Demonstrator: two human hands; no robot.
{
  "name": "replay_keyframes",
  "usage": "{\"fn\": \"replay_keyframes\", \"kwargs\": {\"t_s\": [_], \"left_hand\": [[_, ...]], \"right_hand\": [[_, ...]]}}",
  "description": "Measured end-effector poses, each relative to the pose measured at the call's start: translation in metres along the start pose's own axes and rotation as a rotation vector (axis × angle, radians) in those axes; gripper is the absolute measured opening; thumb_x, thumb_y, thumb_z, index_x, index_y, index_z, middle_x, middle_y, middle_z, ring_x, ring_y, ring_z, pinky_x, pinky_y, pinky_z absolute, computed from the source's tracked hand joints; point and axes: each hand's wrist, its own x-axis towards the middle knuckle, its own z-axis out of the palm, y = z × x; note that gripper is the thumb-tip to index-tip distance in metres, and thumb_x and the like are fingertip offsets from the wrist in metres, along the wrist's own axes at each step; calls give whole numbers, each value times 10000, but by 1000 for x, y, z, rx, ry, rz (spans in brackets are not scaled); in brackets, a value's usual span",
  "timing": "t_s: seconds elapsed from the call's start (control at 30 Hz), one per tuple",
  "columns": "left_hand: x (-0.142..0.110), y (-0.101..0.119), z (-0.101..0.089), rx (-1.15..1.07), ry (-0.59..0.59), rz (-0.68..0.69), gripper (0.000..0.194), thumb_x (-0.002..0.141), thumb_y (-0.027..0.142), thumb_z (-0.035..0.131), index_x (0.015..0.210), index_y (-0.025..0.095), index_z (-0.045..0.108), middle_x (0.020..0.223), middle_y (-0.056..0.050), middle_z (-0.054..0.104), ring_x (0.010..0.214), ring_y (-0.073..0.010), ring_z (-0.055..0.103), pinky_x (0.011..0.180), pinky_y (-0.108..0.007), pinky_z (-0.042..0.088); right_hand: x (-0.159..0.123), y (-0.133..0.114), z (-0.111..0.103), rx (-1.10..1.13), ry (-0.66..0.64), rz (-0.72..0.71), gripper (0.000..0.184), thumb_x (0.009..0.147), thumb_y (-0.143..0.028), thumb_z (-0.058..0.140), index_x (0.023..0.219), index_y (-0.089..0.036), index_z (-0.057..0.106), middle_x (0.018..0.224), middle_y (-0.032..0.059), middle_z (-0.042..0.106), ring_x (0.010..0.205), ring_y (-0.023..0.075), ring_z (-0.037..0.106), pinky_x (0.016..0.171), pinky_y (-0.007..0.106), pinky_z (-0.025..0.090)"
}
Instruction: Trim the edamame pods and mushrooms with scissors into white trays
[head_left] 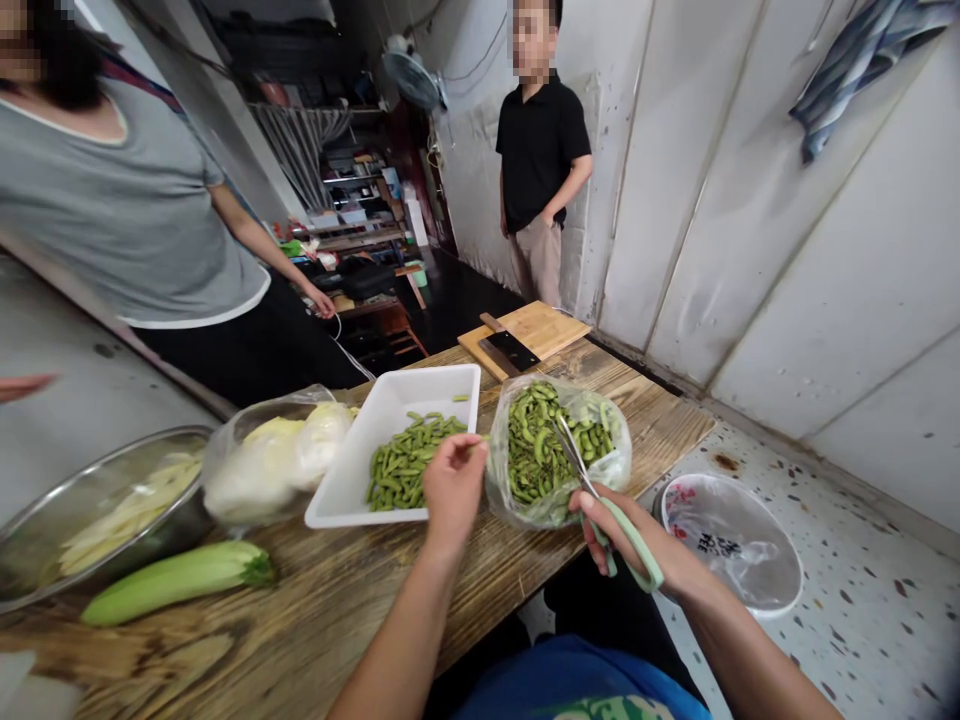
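My right hand (626, 540) grips a pair of scissors (634, 545) by its pale green handles, the blades pointing over a clear plastic bag (619, 470) of edamame pods (540, 430). Between the tray and the bag, my left hand (456, 480) is closed in a pinch, and a small green tip, seemingly an edamame pod (487, 437), shows at the fingertips. Left of the bag stands a white plastic tray (341, 480) holding a heap of edamame pods (405, 465).
Along the wooden table (315, 620) are a bag of cabbages (277, 460), a steel bowl (176, 510) of pale slices and a zucchini (176, 580). A cleaver (510, 352) lies on a cutting board (551, 330). A lined bin (731, 545) stands right. Two people stand beyond.
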Motion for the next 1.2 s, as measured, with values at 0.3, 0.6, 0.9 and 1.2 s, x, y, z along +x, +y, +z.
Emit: {"fn": "replay_keyframes", "kwargs": {"t_s": [0.3, 0.6, 0.9, 1.2], "left_hand": [[9, 15, 38, 836, -405, 333, 202, 922, 345, 597, 952, 237, 765, 1018, -79, 771, 1045, -300, 645, 984, -495, 344], [12, 7, 51, 541, -374, 205, 84, 816, 185, 672, 883, 182, 723, 870, -43, 770, 843, -206, 698, 860, -349, 465], [-13, 16, 30, 89, -490, -3, 223, 750, 255, 738, 940, 152, 791, 943, -95, 798, 855, -243, 736, 815, -352, 554], [-14, 6, 31, 11, -473, -111, 175, 694, 225, 778, 856, 159, 795, 848, -86, 793, 792, -238, 732, 779, -350, 556]], "right_hand": [[-1, 11, -4, 42, 3, 20, 602, 879, -785, 405, 843, -191, 495, 602, -38, 545, 494, 123, 550, 538, 255, 438], [-2, 11, -6, -178, 36, 31, 560, 907, -754, 387, 793, -213, 481, 522, -41, 527, 462, 136, 557, 509, 249, 445], [-1, -2, -2, -325, 41, -51, 477, 952, -653, 446, 781, -212, 507, 485, -44, 505, 433, 123, 510, 469, 224, 390], [1, 4, -4, -357, 74, 9, 480, 893, -637, 558, 691, -213, 459, 492, -55, 437, 381, 97, 443, 382, 209, 276]]}}
